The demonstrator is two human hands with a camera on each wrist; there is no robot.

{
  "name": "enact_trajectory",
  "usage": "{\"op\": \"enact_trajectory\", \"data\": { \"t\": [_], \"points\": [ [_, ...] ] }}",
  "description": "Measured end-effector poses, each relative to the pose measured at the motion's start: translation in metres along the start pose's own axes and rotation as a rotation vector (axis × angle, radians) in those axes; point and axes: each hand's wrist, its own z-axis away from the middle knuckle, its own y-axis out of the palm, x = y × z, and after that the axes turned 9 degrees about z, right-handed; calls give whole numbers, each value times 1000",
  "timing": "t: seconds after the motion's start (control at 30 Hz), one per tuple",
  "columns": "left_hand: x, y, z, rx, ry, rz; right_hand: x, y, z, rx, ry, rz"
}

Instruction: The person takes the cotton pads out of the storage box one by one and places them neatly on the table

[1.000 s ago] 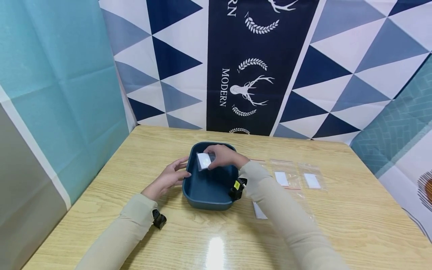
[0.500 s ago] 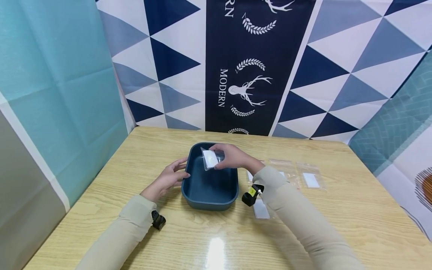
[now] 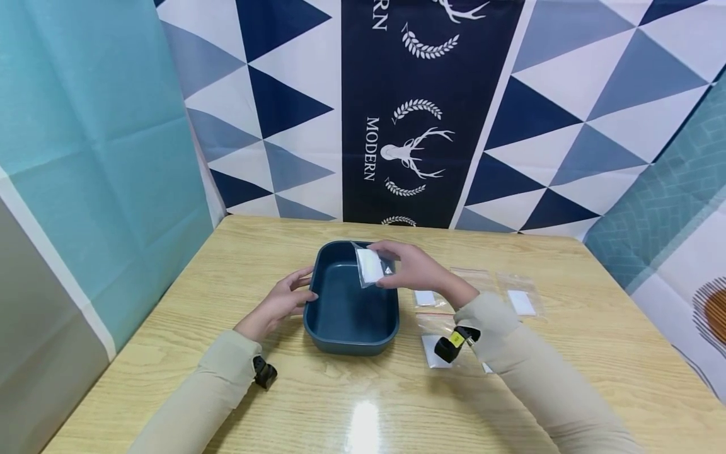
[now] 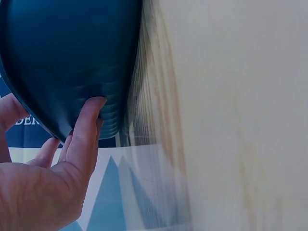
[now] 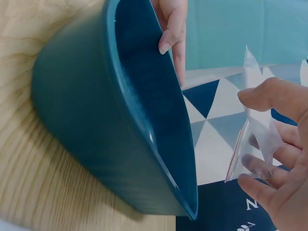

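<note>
A dark blue plastic bin [image 3: 351,346] stands upright on the table. My left hand [image 3: 281,301] holds its left wall, thumb over the rim and fingers along the outside, as the left wrist view shows the fingers [image 4: 83,132] against the outer wall. Above the bin's far right part, my right hand [image 3: 413,268] pinches a small clear zip bag [image 3: 371,265] with a white piece inside. In the right wrist view the bag [image 5: 257,139] is apart from the bin, with the thumb on one face and fingertips on the other.
Several more clear zip bags with white pieces lie flat right of the bin, such as a near bag [image 3: 433,350] and a far right bag [image 3: 520,302]. My right forearm covers part of them. Patterned cloth [image 3: 306,113] hangs behind the wooden table [image 3: 317,403].
My right hand has moved to the right with the zip bag, from over the bin's left part toward its right rim. The left hand stays at the bin's left wall.
</note>
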Motion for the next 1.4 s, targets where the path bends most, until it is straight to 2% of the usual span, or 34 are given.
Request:
{"op": "enact_trajectory", "data": {
  "t": [0.13, 0.43, 0.8, 1.07, 1.4],
  "points": [
    [1, -1, 1, -1, 1, 1, -2, -3, 11, -28, -11, -15],
    [2, -2, 0, 2, -2, 4, -13, -9, 45, -87, -15, 39],
    [0, -2, 0, 10, 0, 19, -46, -7, 92, -143, 82, 96],
    [2, -2, 0, 10, 0, 20, -67, -8, 131, -152, 139, 62],
    [3, -3, -1, 25, 10, 31, -84, -14, 174, -214, 95, 156]
  ]
}}
